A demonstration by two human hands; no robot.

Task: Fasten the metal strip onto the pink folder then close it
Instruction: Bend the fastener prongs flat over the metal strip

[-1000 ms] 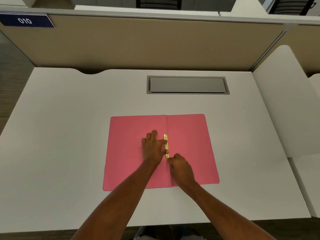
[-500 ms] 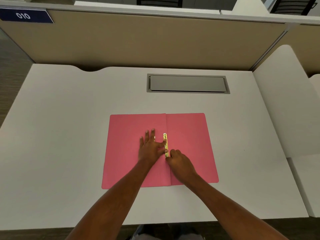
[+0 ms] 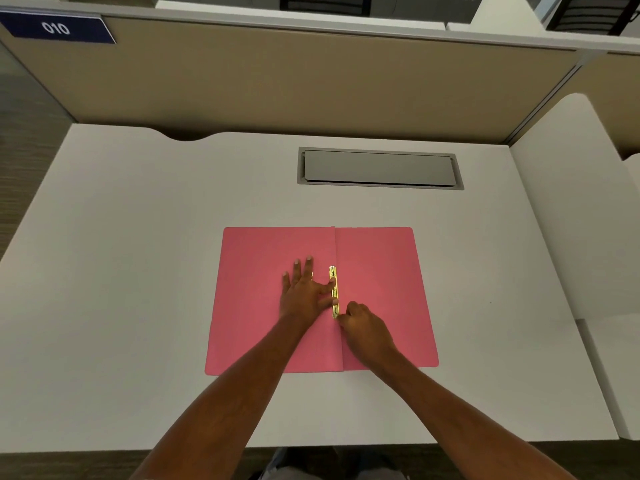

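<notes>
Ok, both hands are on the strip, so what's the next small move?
Probably press the near end of the strip flat with the right hand, whose fingertips sit there, while the left hand steadies its middle. The folder lies open, so closing comes after.

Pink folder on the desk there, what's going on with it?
A person is working on the pink folder, which lies open and flat on the white desk. The left hand is spread flat on the left flap, with fingers touching the metal strip that runs along the fold. The right hand is curled at the strip's near end, apparently pressing it down. The folder is not yet closed.
</notes>
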